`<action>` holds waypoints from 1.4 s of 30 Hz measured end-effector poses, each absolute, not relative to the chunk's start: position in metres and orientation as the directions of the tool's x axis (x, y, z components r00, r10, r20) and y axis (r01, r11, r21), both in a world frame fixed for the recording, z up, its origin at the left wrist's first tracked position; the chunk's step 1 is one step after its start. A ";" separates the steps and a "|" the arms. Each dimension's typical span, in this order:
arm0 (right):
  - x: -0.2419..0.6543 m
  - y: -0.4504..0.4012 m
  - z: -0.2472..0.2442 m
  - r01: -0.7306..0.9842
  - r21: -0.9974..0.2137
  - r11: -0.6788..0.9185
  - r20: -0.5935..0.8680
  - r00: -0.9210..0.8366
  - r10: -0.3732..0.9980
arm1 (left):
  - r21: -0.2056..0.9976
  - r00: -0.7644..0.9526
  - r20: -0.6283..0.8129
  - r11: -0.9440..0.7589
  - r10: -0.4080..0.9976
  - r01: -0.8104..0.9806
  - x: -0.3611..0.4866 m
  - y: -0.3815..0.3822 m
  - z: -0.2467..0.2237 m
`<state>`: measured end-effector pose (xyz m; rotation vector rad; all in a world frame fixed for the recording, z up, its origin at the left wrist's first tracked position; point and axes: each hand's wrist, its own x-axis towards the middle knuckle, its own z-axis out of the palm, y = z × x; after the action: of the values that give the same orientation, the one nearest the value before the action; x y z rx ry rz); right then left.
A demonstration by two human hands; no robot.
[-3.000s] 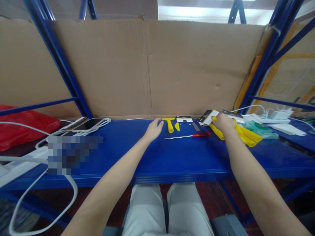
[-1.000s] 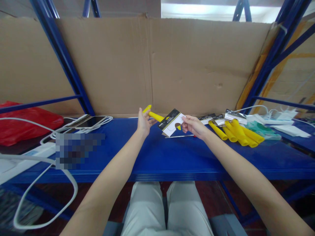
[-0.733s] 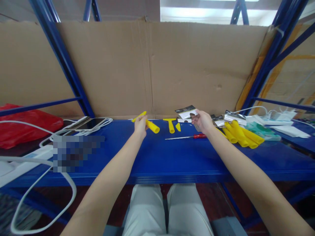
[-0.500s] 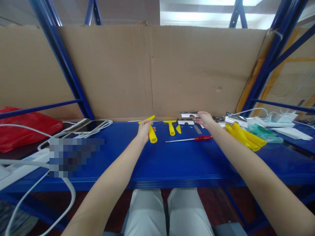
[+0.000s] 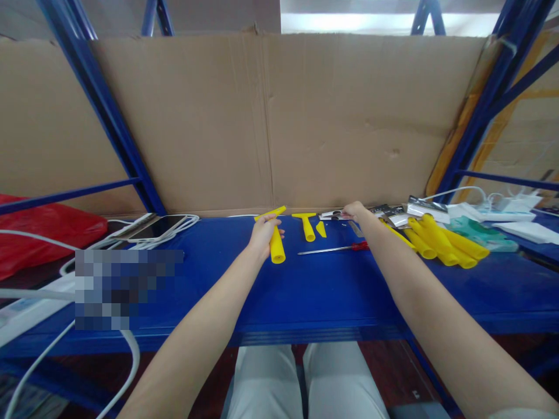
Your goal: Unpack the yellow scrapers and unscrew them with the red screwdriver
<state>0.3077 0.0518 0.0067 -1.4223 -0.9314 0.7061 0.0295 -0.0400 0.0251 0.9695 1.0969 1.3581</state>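
My left hand (image 5: 264, 235) is wrapped around the handle of a yellow T-shaped plastic scraper (image 5: 278, 247), its wide head pointing away from me. My right hand (image 5: 354, 212) reaches to the back of the table, fingers closed on a flat white-and-black packet (image 5: 328, 216); the fingertips are partly hidden. A second yellow scraper (image 5: 309, 228) lies between my hands, beside a small yellow plastic piece (image 5: 321, 229). Near my right hand rests a thin metal blade (image 5: 355, 229). Closer to me lies a screwdriver (image 5: 332, 250), its red handle partly covered by my right forearm.
Several yellow handles (image 5: 445, 244) and black-and-white packets (image 5: 428, 208) lie on the right, near a green plastic bag (image 5: 491, 233). On the left are white cables (image 5: 174, 227) and a red bag (image 5: 52, 233). A cardboard wall (image 5: 209, 128) closes the back.
My right hand has lowered the packet toward the other packet on the table. My left hand, still on the scraper, appears slightly further right. The view has shifted a little.
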 end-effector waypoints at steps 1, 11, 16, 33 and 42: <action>0.308 0.053 0.006 0.132 -0.991 0.017 0.083 0.509 0.857 | 0.971 -0.080 -0.034 0.014 0.996 -0.238 0.030 -0.040 0.025; 0.299 0.055 0.005 0.170 -0.975 -0.143 -0.032 0.532 0.846 | 0.975 -0.074 -0.043 0.026 0.996 -0.220 0.031 -0.042 0.027; 0.293 0.052 0.005 0.182 -0.968 -0.171 -0.054 0.516 0.855 | 0.974 -0.069 -0.037 0.020 0.997 -0.228 0.031 -0.042 0.026; 0.290 0.038 0.016 0.177 -0.960 -0.217 -0.119 0.443 0.888 | 0.988 -0.008 -0.059 0.057 0.998 -0.140 0.033 -0.043 0.025; 0.283 0.009 0.025 0.282 -0.946 -0.159 -0.045 0.373 0.927 | 0.979 0.080 -0.079 0.093 0.994 -0.184 0.032 -0.045 0.028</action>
<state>0.2827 0.0095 0.0250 -1.6661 -1.0867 0.8346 0.0316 -0.0453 0.0283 1.0421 1.0583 1.1771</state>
